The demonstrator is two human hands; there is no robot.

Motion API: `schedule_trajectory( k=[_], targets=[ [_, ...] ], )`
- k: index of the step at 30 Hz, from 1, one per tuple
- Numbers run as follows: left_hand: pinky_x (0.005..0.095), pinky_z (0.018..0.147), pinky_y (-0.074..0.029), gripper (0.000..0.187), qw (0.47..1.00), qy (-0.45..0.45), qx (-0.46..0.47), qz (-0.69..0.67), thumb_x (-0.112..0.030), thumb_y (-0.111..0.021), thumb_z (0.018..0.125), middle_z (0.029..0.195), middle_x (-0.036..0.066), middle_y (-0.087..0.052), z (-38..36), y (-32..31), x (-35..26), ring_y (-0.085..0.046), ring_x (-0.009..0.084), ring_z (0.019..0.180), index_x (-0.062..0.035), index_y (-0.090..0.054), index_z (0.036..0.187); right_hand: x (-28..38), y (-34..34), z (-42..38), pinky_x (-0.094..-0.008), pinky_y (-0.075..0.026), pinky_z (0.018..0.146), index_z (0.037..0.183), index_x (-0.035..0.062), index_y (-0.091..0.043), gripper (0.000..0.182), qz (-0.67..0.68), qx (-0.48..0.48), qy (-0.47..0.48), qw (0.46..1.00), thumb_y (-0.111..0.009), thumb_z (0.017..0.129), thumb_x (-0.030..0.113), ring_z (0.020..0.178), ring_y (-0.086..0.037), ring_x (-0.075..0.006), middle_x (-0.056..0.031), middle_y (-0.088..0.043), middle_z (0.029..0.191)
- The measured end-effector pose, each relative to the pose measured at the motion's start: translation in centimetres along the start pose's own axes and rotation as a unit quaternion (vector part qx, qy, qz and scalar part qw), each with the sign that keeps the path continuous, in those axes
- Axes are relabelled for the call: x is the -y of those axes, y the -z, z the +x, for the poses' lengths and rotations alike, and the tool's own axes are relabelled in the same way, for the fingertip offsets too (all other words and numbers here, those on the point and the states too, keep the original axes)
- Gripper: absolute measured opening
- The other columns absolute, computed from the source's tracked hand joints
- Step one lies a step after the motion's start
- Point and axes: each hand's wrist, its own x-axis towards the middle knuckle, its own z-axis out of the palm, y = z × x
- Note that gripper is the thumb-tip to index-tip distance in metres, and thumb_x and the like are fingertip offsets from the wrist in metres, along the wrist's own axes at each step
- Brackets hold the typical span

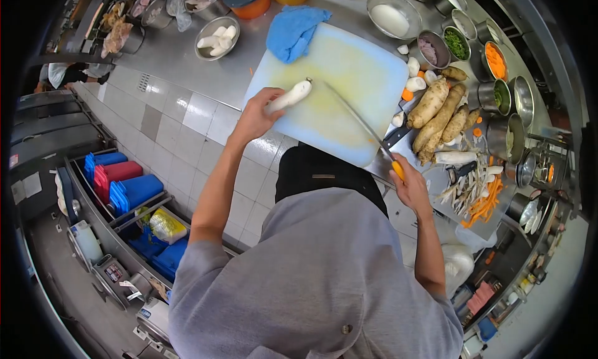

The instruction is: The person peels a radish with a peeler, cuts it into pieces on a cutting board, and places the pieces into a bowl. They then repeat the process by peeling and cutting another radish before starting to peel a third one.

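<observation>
My left hand (256,117) is closed around one end of a peeled white root vegetable (291,97), whose dark tip points away over the left part of the white cutting board (367,60). In my right hand (411,183), at the board's near right corner, is a knife (358,117) with a yellow handle. Its long blade slants across the board, and its point is close to the root's dark tip but apart from it. A crumpled blue cloth (294,32) lies on the board's far left corner.
Unpeeled brown roots (439,119) are piled right of the board, near a black-handled knife (395,136), peelings (462,187) and carrot strips (486,203). Metal bowls line the right side, one with chopped greens (456,44). A bowl of white pieces (218,40) stands at far left.
</observation>
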Motion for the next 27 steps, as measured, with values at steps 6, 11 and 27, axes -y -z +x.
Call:
schedule_trajectory(
  k=[6, 11, 27],
  targets=[
    [0.0392, 0.096, -0.048, 0.04, 0.987, -0.124, 0.077, 0.065, 0.003, -0.073, 0.077, 0.113, 0.014, -0.066, 2.9, -3.1, -0.6, -0.061, 0.0345, 0.108, -0.002, -0.063, 0.115, -1.6, 0.0, -1.6, -0.0529, -0.046, 0.068, 0.1, 0.0018, -0.052, 0.014, -0.035, -0.032, -0.024, 0.999, -0.058, 0.094, 0.013, 0.08, -0.06, -0.0472, -0.0248, -0.062, 0.088],
    [0.0393, 0.089, -0.044, 0.034, 0.953, -0.25, 0.053, 0.164, 0.0, -0.071, 0.074, 0.109, 0.008, -0.063, 3.8, -7.3, -4.9, -0.057, 0.0278, 0.107, -0.0054, -0.067, 0.107, 0.4, -0.4, -2.7, -0.0556, -0.044, 0.067, 0.096, -0.0004, -0.045, 0.01, -0.041, -0.048, -0.031, 0.998, -0.052, 0.094, 0.007, 0.077, -0.057, -0.0503, -0.0261, -0.058, 0.086],
    [0.0395, 0.074, -0.042, 0.04, 0.905, -0.237, 0.047, 0.35, 0.002, -0.061, 0.074, 0.097, 0.0, -0.06, 3.6, -10.0, -6.5, -0.056, 0.0217, 0.101, -0.0156, -0.065, 0.109, 4.6, 1.9, -4.5, -0.0514, -0.053, 0.061, 0.11, 0.0002, -0.046, 0.026, -0.145, 0.053, -0.046, 0.987, -0.056, 0.086, 0.0, 0.069, -0.063, -0.0451, -0.0245, -0.056, 0.092]
  ],
)
